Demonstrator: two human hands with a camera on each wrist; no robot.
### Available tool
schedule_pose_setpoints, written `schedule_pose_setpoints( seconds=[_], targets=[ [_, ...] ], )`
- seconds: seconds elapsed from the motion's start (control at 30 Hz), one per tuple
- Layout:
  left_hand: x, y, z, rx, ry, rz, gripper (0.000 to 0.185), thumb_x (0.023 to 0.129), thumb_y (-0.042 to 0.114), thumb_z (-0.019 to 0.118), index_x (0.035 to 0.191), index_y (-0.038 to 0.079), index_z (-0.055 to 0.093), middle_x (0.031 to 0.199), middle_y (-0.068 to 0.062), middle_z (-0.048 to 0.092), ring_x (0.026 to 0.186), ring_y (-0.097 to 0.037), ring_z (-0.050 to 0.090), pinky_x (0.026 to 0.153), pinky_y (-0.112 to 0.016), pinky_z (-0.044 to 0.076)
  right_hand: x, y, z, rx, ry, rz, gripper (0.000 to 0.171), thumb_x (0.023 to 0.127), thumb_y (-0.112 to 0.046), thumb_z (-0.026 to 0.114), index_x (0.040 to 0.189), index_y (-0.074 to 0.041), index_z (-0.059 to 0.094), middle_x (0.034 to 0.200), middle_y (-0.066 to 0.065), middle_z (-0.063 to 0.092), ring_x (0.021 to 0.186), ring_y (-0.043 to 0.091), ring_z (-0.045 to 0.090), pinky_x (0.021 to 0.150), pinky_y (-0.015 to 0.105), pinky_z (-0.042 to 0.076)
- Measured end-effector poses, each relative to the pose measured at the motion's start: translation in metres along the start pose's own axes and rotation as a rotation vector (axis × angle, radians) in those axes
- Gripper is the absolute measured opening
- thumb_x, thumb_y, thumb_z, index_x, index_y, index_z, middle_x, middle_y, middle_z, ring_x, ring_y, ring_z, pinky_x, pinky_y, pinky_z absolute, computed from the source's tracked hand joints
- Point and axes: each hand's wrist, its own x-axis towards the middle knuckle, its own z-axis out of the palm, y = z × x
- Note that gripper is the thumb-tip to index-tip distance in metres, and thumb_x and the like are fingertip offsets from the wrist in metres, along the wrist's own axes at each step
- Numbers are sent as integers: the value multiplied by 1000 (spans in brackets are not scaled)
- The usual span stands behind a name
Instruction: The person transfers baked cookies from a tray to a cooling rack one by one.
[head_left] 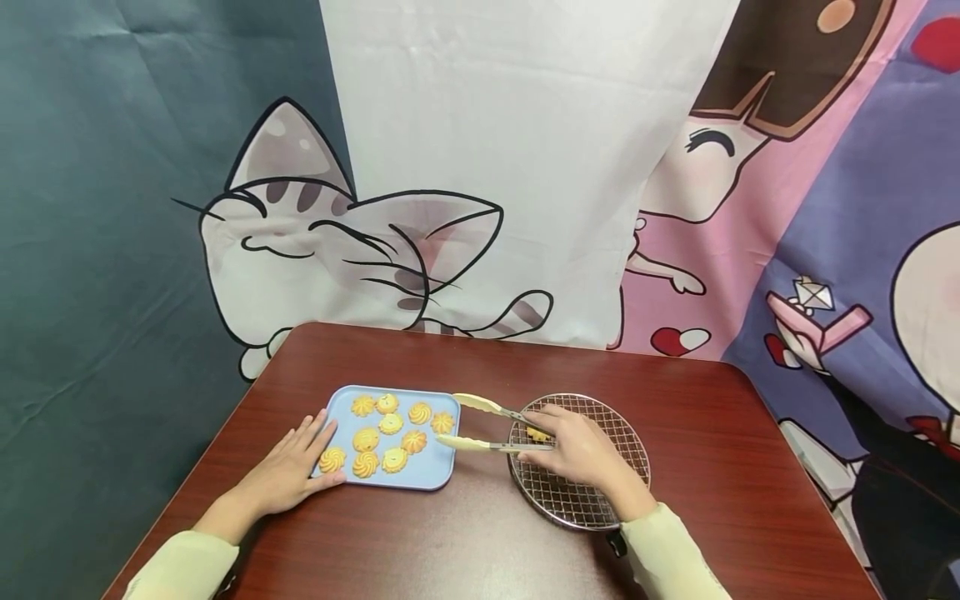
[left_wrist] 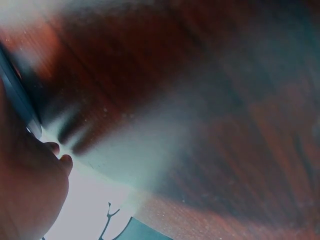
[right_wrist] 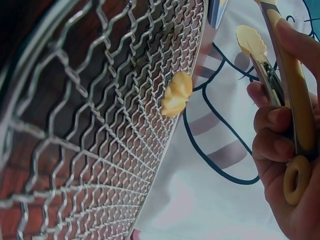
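Observation:
A light blue tray (head_left: 422, 477) bears several swirled butter cookies (head_left: 366, 439). My left hand (head_left: 288, 467) lies along its left edge, fingers straight and thumb at the near corner. The left wrist view catches part of this hand (left_wrist: 30, 185) beside the tray's dark edge (left_wrist: 19, 95). To the right, my right hand (head_left: 581, 446) grips metal tongs (head_left: 513, 447) with cream scalloped tips. Spread apart, the tips reach over the tray's right side with nothing between them. One cookie (right_wrist: 177, 94) sits on the round wire rack (right_wrist: 100, 110), below the tongs and right hand.
Tray and rack stand on a dark red-brown wooden table (head_left: 420, 542), the rack to the right of the tray. Behind the table hangs a cloth (head_left: 480, 125) printed with a cartoon cat and figure.

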Motion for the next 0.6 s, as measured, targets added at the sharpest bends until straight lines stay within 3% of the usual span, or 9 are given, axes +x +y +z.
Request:
schedule_pose_setpoints(
  seconds=[0.6],
  targets=[
    [0,2,-1,9,-4,-1,95,92,64,61,157,2,33,166,-23,19,150,-48,19,116,-66,22,10,3,9,45,-3,-36,63,78,-48,85,131,-17,70,113,-4,67,93,15,68,79,38,58]
  ],
)
